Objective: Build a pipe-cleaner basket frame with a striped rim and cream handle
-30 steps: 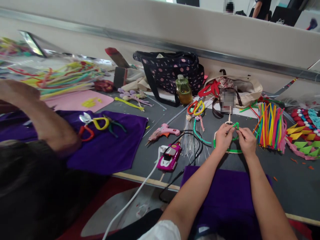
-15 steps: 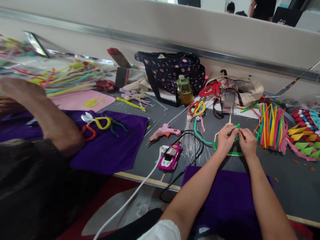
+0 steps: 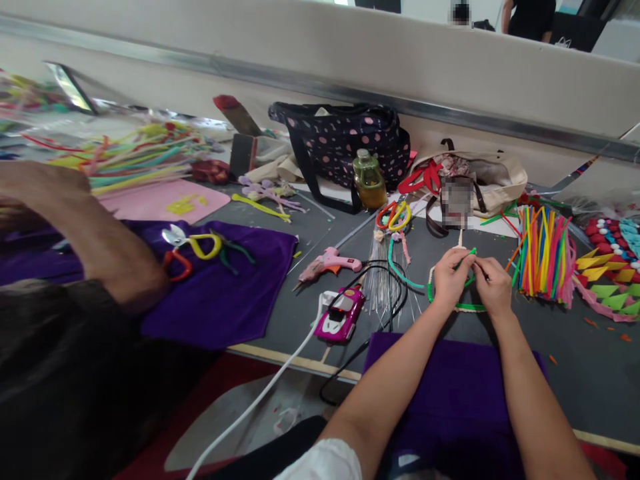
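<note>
My left hand (image 3: 453, 277) is closed, its thumb and fingers pinching a green pipe cleaner (image 3: 473, 252) whose tip shows above the fingertips. Close beside it, my right hand (image 3: 493, 283) is pinched too, its fingertips against the same green strand. Under both hands lies a ring wound in green and cream fuzzy stem (image 3: 470, 308); the hands hide much of it. A cream stem (image 3: 461, 239) sticks out beyond the ring. To the right lies a bundle of coloured pipe cleaners (image 3: 545, 257).
Left of my hands are a pink glue gun (image 3: 327, 265), a purple car-shaped power strip (image 3: 341, 315) with cables, and clear sticks (image 3: 377, 287). A bottle (image 3: 369, 180) and bags (image 3: 340, 143) stand behind. A co-worker's arm (image 3: 110, 240) rests by pliers and scissors (image 3: 193, 245) on purple cloth.
The fingertips have shifted slightly on the green pipe cleaner, with my right hand turned a little and drawn slightly lower. The co-worker's hand has moved slightly.
</note>
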`<act>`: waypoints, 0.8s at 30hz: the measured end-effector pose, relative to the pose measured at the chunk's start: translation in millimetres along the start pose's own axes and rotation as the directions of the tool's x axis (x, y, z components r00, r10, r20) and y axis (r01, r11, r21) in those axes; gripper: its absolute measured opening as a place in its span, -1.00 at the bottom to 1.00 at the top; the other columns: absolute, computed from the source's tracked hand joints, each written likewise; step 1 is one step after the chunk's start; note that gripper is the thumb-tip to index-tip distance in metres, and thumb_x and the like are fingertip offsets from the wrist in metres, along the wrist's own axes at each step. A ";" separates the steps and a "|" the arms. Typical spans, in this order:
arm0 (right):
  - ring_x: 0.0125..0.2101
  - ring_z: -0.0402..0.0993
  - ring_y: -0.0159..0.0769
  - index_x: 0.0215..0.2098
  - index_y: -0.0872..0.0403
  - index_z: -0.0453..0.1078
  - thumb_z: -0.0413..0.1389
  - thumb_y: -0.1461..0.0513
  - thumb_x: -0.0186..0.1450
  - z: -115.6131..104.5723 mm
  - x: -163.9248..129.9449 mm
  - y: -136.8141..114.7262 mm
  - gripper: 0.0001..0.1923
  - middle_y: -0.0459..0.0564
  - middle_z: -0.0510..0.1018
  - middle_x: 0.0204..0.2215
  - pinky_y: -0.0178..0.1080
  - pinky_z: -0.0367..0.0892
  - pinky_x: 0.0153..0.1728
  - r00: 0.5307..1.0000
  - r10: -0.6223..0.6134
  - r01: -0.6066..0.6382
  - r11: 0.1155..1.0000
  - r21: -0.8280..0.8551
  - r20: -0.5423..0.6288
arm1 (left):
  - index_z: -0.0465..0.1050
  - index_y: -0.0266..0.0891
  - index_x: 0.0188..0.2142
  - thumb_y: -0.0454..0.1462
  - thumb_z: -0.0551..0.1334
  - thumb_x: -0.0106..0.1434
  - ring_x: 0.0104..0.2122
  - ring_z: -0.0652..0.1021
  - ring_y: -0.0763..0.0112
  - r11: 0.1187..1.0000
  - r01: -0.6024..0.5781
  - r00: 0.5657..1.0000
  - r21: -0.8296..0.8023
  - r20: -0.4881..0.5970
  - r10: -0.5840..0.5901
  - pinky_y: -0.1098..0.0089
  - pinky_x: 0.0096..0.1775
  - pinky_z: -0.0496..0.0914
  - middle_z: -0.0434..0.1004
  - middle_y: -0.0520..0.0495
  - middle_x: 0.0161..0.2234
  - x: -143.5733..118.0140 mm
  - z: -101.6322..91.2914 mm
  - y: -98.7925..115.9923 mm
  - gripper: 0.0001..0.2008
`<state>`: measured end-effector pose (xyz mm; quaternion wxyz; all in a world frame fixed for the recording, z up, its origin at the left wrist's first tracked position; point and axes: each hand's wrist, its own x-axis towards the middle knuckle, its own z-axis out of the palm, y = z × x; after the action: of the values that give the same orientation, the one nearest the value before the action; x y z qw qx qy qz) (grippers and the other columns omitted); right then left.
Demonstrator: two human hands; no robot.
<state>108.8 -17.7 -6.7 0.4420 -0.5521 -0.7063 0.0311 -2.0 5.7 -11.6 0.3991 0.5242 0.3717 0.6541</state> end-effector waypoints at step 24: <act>-0.41 0.37 -0.36 -0.30 0.02 0.52 0.15 0.12 0.20 -13.5 15.9 -6.8 -0.82 -0.05 0.49 -0.33 -0.31 0.30 -0.46 0.942 0.335 -0.277 0.770 0.575 0.005 | 0.52 -0.31 -0.43 -0.03 0.26 0.12 -0.54 0.29 0.53 0.948 0.287 0.945 -0.140 0.206 -0.255 0.48 -0.47 0.15 0.39 0.03 -0.55 2.5 -1.5 5.5 -0.66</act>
<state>112.6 -13.4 14.5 0.6092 -0.5038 -0.5425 0.2843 -4.5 5.6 -5.9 0.5610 0.4912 0.3452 0.5700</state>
